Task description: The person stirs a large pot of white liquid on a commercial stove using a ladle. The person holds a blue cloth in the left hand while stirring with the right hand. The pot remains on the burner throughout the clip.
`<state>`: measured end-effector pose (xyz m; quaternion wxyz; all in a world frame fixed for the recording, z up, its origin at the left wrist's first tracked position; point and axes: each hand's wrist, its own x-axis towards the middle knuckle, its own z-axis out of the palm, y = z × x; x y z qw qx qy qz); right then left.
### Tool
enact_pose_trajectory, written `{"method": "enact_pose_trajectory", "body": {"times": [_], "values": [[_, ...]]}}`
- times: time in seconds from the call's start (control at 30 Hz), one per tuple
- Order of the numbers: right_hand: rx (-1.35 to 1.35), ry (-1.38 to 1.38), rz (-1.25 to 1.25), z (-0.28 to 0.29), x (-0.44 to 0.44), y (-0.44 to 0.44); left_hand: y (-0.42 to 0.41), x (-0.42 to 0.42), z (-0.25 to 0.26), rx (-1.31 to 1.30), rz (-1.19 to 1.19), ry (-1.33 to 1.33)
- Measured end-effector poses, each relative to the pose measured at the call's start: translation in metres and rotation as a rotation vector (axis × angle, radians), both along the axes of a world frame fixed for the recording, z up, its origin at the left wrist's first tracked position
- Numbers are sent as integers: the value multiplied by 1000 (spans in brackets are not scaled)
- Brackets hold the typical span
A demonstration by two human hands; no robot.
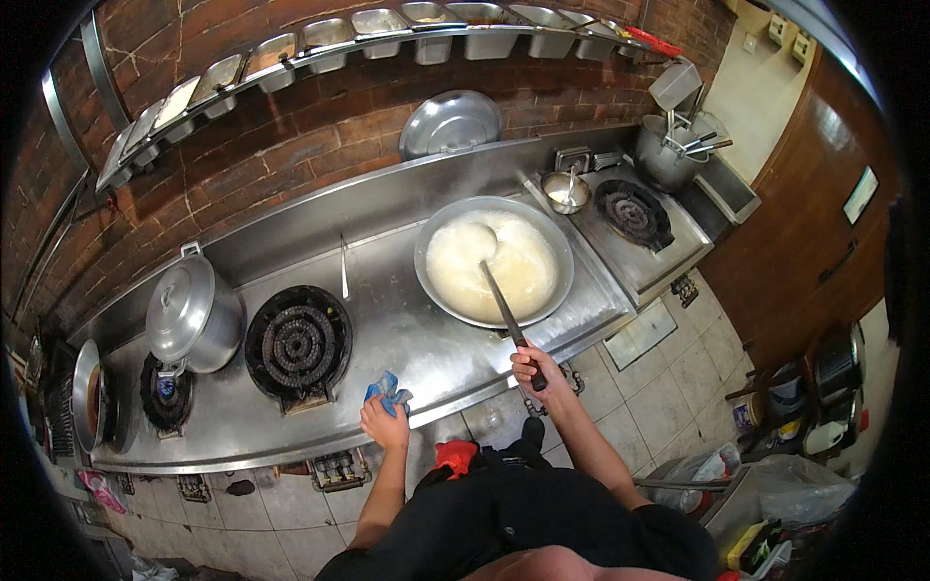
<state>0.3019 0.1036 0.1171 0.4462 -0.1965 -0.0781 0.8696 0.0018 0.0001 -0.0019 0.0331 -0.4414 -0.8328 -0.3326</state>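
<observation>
My right hand [538,369] grips the dark handle of a long ladle [499,295], whose bowl rests at the surface of a pale, foamy liquid [527,276]. That liquid fills a wide metal wok-like pan [566,272] on the steel counter. Near the counter's front edge, my left hand [385,423] holds a crumpled blue cloth [389,393] against the steel. To the left of the cloth is a black ring burner [298,347] with nothing on it. A slim metal utensil [344,273] lies behind, between burner and pan.
A lidded aluminium pot [190,312] stands at left, beside a tilted pan [89,396]. Right of the large pan are a small bowl [564,193], another burner [633,210] and a pot of utensils [665,156]. Metal containers [378,33] line the wall shelf; a large lid [452,125] leans below.
</observation>
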Motion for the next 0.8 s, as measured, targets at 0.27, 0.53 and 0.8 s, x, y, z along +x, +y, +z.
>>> {"method": "enact_pose_trajectory", "body": {"times": [0.27, 0.53, 0.8], "values": [[-125, 371, 69, 17, -1, -14, 0, 0, 2, 1, 1, -2], [-161, 376, 3, 50, 7, -44, 0, 1, 1, -7, 5, 0], [-4, 90, -47, 57, 25, -68, -1, 1, 1, -9, 0, -1]]}}
